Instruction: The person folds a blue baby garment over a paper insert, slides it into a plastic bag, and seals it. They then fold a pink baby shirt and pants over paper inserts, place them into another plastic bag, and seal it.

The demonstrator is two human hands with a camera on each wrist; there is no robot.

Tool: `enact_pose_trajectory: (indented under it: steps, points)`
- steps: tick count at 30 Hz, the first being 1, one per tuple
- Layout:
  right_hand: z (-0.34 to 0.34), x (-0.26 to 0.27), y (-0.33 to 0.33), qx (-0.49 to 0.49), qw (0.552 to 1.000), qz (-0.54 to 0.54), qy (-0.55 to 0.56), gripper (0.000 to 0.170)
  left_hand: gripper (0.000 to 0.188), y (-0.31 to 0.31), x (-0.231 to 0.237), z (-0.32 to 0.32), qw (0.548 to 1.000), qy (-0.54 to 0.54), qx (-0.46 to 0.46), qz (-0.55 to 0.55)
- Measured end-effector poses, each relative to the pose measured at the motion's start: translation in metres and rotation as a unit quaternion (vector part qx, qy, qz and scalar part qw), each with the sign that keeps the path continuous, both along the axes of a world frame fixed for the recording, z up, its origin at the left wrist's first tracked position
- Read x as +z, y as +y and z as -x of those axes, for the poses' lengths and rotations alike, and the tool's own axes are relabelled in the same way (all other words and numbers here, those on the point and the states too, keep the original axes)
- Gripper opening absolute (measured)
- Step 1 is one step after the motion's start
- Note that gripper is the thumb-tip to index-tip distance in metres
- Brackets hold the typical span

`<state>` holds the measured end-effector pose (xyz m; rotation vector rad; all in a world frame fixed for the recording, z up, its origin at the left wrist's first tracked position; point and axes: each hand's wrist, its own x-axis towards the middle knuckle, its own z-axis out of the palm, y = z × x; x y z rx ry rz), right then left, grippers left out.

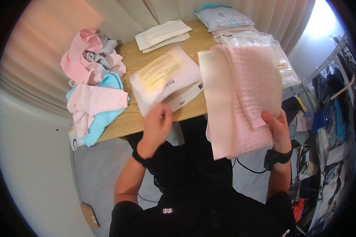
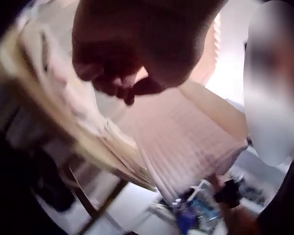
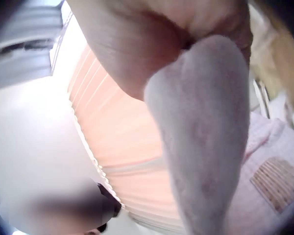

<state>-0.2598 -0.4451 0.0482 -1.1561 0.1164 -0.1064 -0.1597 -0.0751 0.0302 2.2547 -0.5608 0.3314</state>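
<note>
My right hand (image 1: 279, 128) grips the lower right edge of a folded pink waffle-textured cloth (image 1: 251, 94), thumb on the front. A flat cream layer (image 1: 215, 102) runs along the cloth's left side, and the whole bundle is held up in front of the table edge. In the right wrist view a pale fold of the cloth (image 3: 201, 127) hangs from the hand. My left hand (image 1: 158, 124) is apart from the cloth with curled fingers and nothing visible in them. Just beyond it lies a plastic-wrapped pink packet (image 1: 162, 77) with a yellow printed label.
Crumpled pink, grey and turquoise clothes (image 1: 95, 94) are heaped at the table's left end. White sheets (image 1: 164, 35) lie at the back. Clear plastic packets (image 1: 283, 63) and a blue-topped pack (image 1: 223, 17) occupy the right rear. A rack of bagged clothes (image 1: 332, 130) stands to the right.
</note>
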Motion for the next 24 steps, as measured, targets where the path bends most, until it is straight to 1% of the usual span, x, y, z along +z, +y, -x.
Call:
enact_pose_trajectory:
  steps: [1, 2, 3, 4, 5, 6, 8, 9, 10, 11, 12, 14, 15, 16, 17, 18, 19, 21, 24]
  points:
    - [-0.001, 0.018, 0.009, 0.003, 0.999, -0.046, -0.019, 0.041, 0.016, 0.004, -0.011, 0.013, 0.986, 0.136, -0.102, -0.005]
    - [0.001, 0.026, 0.016, 0.003, 0.995, -0.091, -0.035, 0.042, 0.016, 0.007, -0.025, 0.023, 0.941, 0.271, -0.202, -0.011]
    - [-0.001, 0.027, 0.018, 0.007, 0.993, -0.111, -0.039, 0.04, 0.017, 0.002, -0.035, 0.027, 0.878, 0.418, -0.23, 0.02]
    - [-0.005, 0.027, 0.02, 0.014, 0.99, -0.13, -0.045, 0.038, 0.019, -0.005, -0.045, 0.031, 0.794, 0.552, -0.249, 0.051]
    - [-0.009, 0.026, 0.021, 0.024, 0.987, -0.149, -0.054, 0.037, 0.026, -0.014, -0.056, 0.034, 0.821, 0.473, -0.269, 0.174]
    - [-0.013, 0.018, 0.022, 0.032, 0.991, -0.13, -0.024, 0.037, 0.035, -0.022, -0.067, 0.038, 0.829, 0.38, -0.297, 0.283]
    - [-0.023, -0.017, 0.025, 0.049, 0.994, -0.092, 0.037, 0.038, 0.04, -0.049, -0.062, 0.035, 0.768, 0.422, -0.206, 0.434]
    - [-0.026, -0.039, 0.03, 0.042, 0.995, -0.065, 0.07, 0.036, 0.043, -0.061, -0.06, 0.031, 0.726, 0.439, -0.158, 0.506]
    - [-0.026, -0.063, 0.032, 0.042, 0.992, -0.066, 0.094, 0.037, 0.047, -0.062, -0.066, 0.019, 0.644, 0.445, -0.204, 0.588]
    - [-0.021, -0.072, 0.038, 0.032, 0.993, -0.045, 0.102, 0.041, 0.052, -0.063, -0.072, 0.008, 0.549, 0.453, -0.247, 0.657]
    - [-0.017, -0.077, 0.047, 0.021, 0.993, -0.024, 0.111, 0.045, 0.052, -0.066, -0.065, 0.003, 0.604, 0.432, -0.228, 0.63]
    - [-0.008, -0.09, 0.06, 0.014, 0.993, -0.019, 0.115, 0.049, 0.053, -0.07, -0.045, 0.004, 0.708, 0.385, -0.182, 0.563]
    - [-0.002, -0.094, 0.066, 0.012, 0.993, -0.019, 0.117, 0.051, 0.055, -0.071, -0.052, 0.005, 0.836, 0.313, -0.161, 0.421]
    - [0.002, -0.095, 0.071, 0.011, 0.993, -0.025, 0.118, 0.052, 0.056, -0.07, -0.056, 0.009, 0.9, 0.245, -0.157, 0.325]
    - [0.006, -0.096, 0.076, 0.008, 0.992, -0.032, 0.118, 0.053, 0.057, -0.068, -0.058, 0.014, 0.948, 0.173, -0.15, 0.222]
    - [0.008, -0.097, 0.079, 0.005, 0.992, -0.041, 0.119, 0.054, 0.058, -0.066, -0.055, 0.018, 0.978, 0.098, -0.142, 0.114]
    - [0.009, -0.098, 0.079, 0.035, 0.987, -0.08, 0.138, 0.054, 0.056, -0.064, -0.048, 0.021, 0.978, 0.108, -0.139, 0.109]
    - [0.012, -0.1, 0.071, 0.091, 0.968, -0.157, 0.176, 0.055, 0.057, -0.053, -0.041, 0.019, 0.972, 0.145, -0.167, 0.076]
    - [0.007, -0.11, 0.064, 0.125, 0.924, -0.244, 0.268, 0.057, 0.057, -0.038, -0.027, 0.012, 0.958, 0.185, -0.218, 0.017]
